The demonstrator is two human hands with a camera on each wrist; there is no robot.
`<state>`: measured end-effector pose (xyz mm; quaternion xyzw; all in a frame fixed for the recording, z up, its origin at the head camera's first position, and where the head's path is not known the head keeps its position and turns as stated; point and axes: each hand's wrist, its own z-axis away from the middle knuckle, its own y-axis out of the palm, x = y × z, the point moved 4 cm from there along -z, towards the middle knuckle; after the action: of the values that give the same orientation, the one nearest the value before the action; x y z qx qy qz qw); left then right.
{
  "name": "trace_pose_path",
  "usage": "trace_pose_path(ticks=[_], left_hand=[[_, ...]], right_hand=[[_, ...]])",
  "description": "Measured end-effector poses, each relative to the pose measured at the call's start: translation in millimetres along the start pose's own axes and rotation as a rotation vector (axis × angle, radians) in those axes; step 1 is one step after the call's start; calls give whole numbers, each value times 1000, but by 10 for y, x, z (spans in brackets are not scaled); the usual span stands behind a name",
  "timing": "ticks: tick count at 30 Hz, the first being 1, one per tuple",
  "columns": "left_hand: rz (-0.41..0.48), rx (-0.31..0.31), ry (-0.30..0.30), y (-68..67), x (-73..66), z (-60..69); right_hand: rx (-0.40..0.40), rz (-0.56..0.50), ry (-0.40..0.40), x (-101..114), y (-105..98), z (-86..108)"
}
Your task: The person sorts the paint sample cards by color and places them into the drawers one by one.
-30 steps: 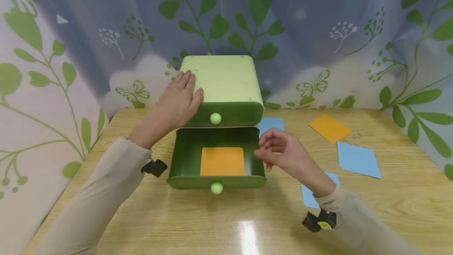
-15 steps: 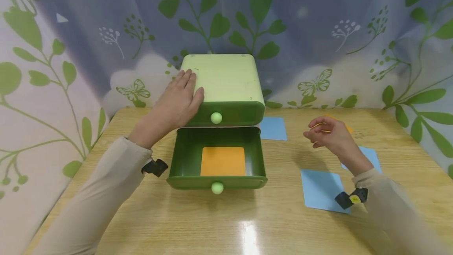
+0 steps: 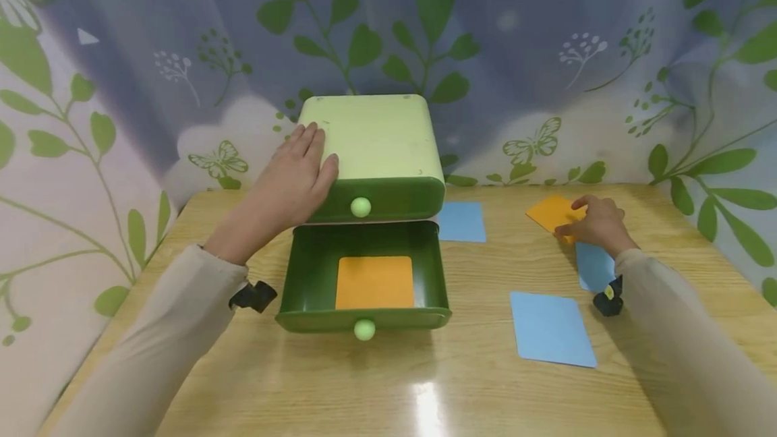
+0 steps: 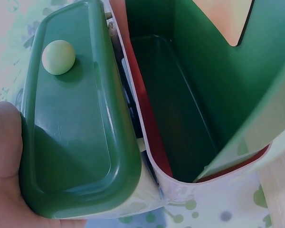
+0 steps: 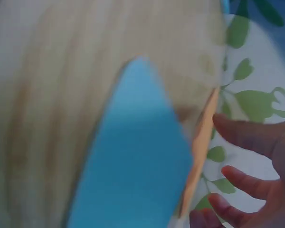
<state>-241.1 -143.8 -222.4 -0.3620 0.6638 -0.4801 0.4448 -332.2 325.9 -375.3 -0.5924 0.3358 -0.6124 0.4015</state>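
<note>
My left hand [image 3: 291, 177] rests on the left side of the light green top of a small two-drawer box [image 3: 376, 140]. In the left wrist view its thumb and palm lie along the edge of the closed upper drawer [image 4: 76, 128]. The lower drawer [image 3: 364, 319] is pulled out, with an orange square card [image 3: 374, 282] lying inside. Over at the right, my right hand [image 3: 601, 224] hovers at a second orange card [image 3: 546, 211] on the table. Its fingers and thumb are spread about the card's near corner, with no clear grip. A blue card [image 3: 593, 267] lies partly under that hand.
Another blue card [image 3: 552, 328] lies on the wooden table [image 3: 473, 383] at the front right. One more blue card [image 3: 463, 221] sits close to the box's right side. A leaf-patterned curtain [image 3: 498, 32] hangs behind the table.
My right hand has moved right, from beside the lower drawer to the orange card on the table. The left hand has stayed on the box. The head view has shifted slightly.
</note>
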Motion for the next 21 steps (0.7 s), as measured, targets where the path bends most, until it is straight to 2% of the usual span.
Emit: trace_pose_path(ticks=[3, 10, 16, 21], left_hand=[[-3, -9, 10, -20, -17, 3], [0, 0, 10, -21, -31, -12], [1, -7, 4, -24, -16, -9], [-6, 3, 4, -6, -12, -14]], right_hand=[[33, 50, -8, -43, 28, -32], [158, 98, 43, -75, 17, 5], [184, 155, 36, 12, 25, 67], [139, 90, 26, 43, 33, 149]])
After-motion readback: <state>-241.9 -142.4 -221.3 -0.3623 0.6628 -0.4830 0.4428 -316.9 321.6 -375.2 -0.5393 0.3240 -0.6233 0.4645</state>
